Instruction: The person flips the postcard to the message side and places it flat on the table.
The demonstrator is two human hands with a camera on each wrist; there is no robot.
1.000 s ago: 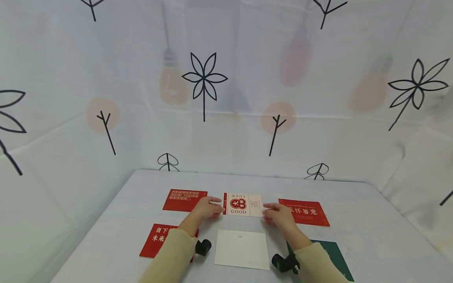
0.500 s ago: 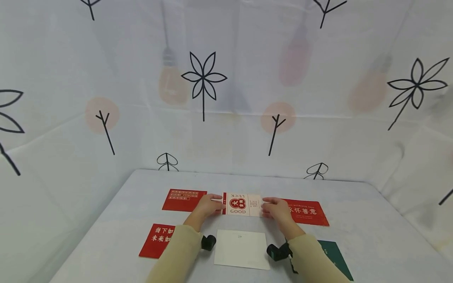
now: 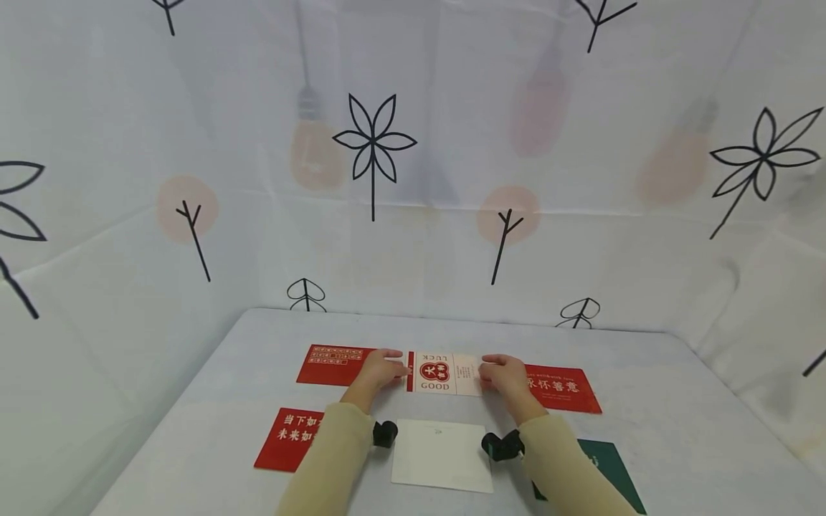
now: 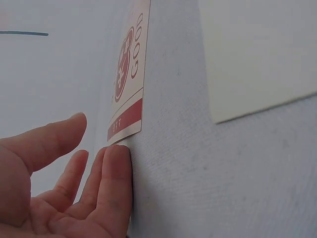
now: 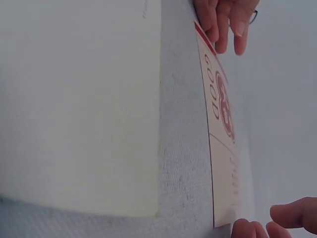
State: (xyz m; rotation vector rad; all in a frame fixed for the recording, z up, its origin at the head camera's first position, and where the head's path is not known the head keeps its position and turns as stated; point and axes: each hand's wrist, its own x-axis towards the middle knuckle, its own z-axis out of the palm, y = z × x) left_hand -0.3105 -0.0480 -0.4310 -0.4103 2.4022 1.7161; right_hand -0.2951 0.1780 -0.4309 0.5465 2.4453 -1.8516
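A cream card [image 3: 442,373] with a red emblem, a red stripe and the words "GOOD LUCK" lies flat on the white-covered table [image 3: 652,430]. At its striped end is my left hand [image 3: 381,369], fingers relaxed. In the left wrist view, that hand's fingertips [image 4: 116,153] sit right at the card's short edge, with the thumb raised apart. My right hand [image 3: 506,378] is at the opposite short edge, its fingers loosely bent. The right wrist view shows only its thumb and fingertips [image 5: 247,229] beside the card [image 5: 218,163]. Neither hand grips the card.
A blank off-white card [image 3: 442,455] lies nearer me, between my forearms. Red cards lie at back left [image 3: 329,364], front left [image 3: 287,437] and back right [image 3: 564,388]. A green card [image 3: 613,469] is partly under my right sleeve. A patterned cloth [image 3: 426,258] hangs behind the table.
Both forearms have shifted slightly inward, and the hands have come up closer to the cream card's two ends. The cards lie where they were.
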